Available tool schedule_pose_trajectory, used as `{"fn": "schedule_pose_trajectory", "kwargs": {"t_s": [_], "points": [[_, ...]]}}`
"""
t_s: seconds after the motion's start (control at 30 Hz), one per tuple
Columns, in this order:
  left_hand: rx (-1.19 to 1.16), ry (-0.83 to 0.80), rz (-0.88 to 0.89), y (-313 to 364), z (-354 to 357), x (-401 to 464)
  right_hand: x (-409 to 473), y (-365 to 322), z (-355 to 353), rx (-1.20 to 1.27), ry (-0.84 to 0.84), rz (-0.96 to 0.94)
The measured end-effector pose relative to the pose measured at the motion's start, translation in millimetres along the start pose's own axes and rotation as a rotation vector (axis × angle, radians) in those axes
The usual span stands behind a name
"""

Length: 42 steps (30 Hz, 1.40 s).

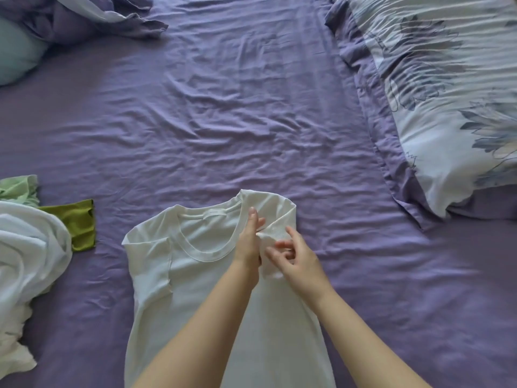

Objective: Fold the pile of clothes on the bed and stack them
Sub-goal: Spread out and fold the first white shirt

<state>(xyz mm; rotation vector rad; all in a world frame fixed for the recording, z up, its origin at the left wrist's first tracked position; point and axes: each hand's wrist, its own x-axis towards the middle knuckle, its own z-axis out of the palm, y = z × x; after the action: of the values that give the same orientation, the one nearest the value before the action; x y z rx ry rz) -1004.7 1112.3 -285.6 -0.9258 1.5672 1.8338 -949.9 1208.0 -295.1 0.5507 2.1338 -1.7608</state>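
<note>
On the sheet (251,107) nearest me the white shirt (201,289) lies collar away, long axis running straight from me, so I'd keep my flat left hand (249,242) as the crease edge while my right hand (296,261) pinches the sleeve inward

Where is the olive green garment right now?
In the head view, the olive green garment lies flat on the purple sheet at the left, partly under the crumpled white pile and left of the white T-shirt.
</note>
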Motion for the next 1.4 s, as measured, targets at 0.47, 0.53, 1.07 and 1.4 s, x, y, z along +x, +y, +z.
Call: {"fn": "schedule_pose_trajectory", "kwargs": {"t_s": [0.47, 0.53, 1.07, 1.4], "points": [[1.671, 0.119, 0.417, -60.1, -42.3, 13.5, -3.7, 67.5, -14.2, -1.123, 0.054, -0.214], [1.703, 0.109, 0.395, -63.6, -45.4, 9.5, -6.6, 66.7, -12.7, -1.154, 0.027, -0.198], [1.607, 0.012, 0.370, -196.9, -169.2, -133.9, -206.3, 107.5, 73.4, -1.187, -0.134, -0.406], [1.690, -0.265, 0.592, -277.1, -236.8, -207.0, -305.9, 160.2, 95.1, -1.163, -0.326, -0.408]]}}
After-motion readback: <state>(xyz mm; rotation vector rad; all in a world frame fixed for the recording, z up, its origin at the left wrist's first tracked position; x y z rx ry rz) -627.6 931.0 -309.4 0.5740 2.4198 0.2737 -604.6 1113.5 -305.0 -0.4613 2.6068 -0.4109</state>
